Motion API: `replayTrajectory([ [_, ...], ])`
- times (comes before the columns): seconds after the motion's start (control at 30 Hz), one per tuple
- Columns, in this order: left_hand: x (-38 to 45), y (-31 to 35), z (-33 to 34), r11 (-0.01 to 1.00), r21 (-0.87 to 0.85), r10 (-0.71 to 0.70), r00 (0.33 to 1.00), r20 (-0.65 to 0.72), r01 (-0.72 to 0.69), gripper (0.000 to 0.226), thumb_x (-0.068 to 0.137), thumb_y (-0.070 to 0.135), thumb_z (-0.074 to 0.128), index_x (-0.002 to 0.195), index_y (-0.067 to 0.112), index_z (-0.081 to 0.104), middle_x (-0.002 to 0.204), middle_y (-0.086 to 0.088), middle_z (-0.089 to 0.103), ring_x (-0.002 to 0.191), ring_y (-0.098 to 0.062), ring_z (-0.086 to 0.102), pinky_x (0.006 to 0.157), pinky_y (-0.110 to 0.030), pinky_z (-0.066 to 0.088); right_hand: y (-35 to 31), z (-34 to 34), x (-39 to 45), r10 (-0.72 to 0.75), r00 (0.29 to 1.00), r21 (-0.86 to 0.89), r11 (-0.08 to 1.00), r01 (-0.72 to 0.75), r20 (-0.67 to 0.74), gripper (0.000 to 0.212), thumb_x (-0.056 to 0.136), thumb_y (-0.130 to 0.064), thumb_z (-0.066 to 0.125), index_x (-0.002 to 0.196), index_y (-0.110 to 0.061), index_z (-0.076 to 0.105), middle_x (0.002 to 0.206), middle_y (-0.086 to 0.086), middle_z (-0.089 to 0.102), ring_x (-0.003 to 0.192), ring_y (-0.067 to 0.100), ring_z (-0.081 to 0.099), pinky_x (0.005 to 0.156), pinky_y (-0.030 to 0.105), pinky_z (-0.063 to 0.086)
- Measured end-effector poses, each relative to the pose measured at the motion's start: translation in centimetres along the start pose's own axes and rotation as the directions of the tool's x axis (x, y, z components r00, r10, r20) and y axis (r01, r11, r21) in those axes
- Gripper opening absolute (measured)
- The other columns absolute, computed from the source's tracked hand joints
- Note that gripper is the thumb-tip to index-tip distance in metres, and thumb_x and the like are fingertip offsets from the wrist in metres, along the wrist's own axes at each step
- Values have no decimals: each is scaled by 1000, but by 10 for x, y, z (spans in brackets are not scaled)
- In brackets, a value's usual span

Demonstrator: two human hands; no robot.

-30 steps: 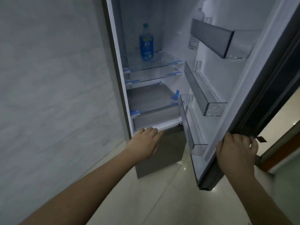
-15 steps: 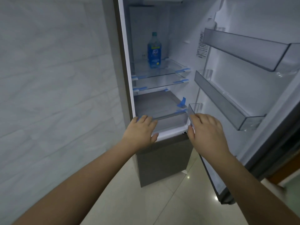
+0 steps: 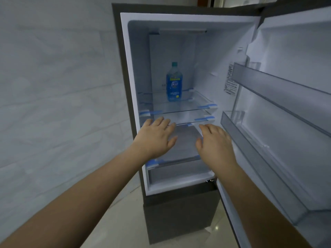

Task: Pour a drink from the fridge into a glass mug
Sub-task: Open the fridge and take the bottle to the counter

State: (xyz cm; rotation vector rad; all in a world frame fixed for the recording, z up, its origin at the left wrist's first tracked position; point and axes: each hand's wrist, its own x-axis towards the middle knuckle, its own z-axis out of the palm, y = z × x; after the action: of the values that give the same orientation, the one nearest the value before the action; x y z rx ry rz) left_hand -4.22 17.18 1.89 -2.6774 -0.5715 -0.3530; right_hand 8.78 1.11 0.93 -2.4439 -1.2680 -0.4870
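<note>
The fridge (image 3: 125, 104) stands with its door (image 3: 295, 122) swung wide to the right, and a single blue bottle (image 3: 174, 83) stands upright toward the back of the upper glass shelf (image 3: 179, 107). Nothing else sits near it. Both of the person's hands reach in below that shelf: the left hand (image 3: 157, 138) with fingers spread and relaxed, the right hand (image 3: 216, 142) likewise loose, neither holding anything and both well short of the bottle.

The bottle looks like thin plastic, full or nearly so, which would make it fairly heavy for its size and liable to give a little under a squeeze. Coming out of the cold it may be damp and slick. The best hold, I'd say, is around the labelled middle of the body, below the taper to the cap (image 3: 174, 64), with one hand wrapped well round; the neck is narrower but less secure for lifting. No glass mug is in sight from here.
</note>
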Motion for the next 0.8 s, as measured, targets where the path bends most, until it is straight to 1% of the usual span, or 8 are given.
replayTrajectory([
  [0.2, 52, -22, -3, 999, 14, -34, 999, -14, 34, 61, 101, 52, 21, 152, 20, 31, 154, -6, 38, 142, -24, 31, 112, -46, 27, -12, 22, 59, 70, 997, 92, 993, -71, 13, 48, 95, -25, 44, 142, -13, 44, 138, 9, 51, 127, 28, 43, 104, 38, 28],
  [0.3, 79, -39, 9, 996, 0, -87, 996, -9, 87, 59, 102, 50, 23, 152, 20, 31, 153, -5, 39, 141, -24, 32, 112, -45, 27, -19, 35, 95, 89, 996, 116, 989, -90, 14, 47, 97, -26, 43, 141, -11, 44, 138, 9, 51, 127, 27, 42, 103, 38, 30],
  [0.4, 105, -53, 27, 991, -28, -133, 991, -14, 132, 58, 102, 49, 25, 151, 19, 32, 152, -6, 41, 139, -24, 34, 111, -44, 28, -24, 51, 130, 71, 997, 109, 992, -71, -1, 44, 97, -26, 43, 138, -10, 46, 135, 10, 52, 124, 28, 44, 101, 38, 30],
  [0.53, 141, -75, 51, 971, -55, -233, 972, -28, 232, 61, 100, 52, 24, 150, 18, 33, 150, -9, 42, 139, -27, 35, 112, -48, 28, -23, 72, 171, 64, 998, 89, 994, -61, -21, 45, 95, -26, 46, 136, -10, 48, 130, 10, 55, 121, 28, 45, 98, 39, 32],
  [0.63, 171, -88, 69, 961, -103, -257, 966, 23, 258, 63, 100, 54, 23, 152, 19, 28, 153, -10, 37, 141, -28, 30, 113, -49, 24, -20, 88, 200, 60, 998, 43, 997, -60, -9, 47, 95, -29, 45, 139, -13, 45, 133, 9, 54, 123, 27, 44, 98, 37, 32],
  [0.73, 198, -97, 83, 942, -186, -270, 960, 70, 279, 66, 99, 56, 22, 154, 21, 23, 158, -9, 31, 144, -29, 25, 113, -48, 22, -15, 102, 223, 66, 998, 34, 997, -65, -9, 47, 95, -30, 46, 140, -14, 45, 133, 8, 54, 122, 26, 45, 99, 36, 32],
  [0.8, 214, -99, 91, 927, -228, -287, 955, 74, 297, 66, 99, 57, 22, 155, 21, 22, 158, -9, 30, 145, -28, 24, 113, -48, 21, -11, 110, 235, 63, 998, 30, 998, -63, -11, 48, 95, -30, 46, 140, -14, 44, 134, 8, 54, 122, 25, 45, 99, 35, 31],
])
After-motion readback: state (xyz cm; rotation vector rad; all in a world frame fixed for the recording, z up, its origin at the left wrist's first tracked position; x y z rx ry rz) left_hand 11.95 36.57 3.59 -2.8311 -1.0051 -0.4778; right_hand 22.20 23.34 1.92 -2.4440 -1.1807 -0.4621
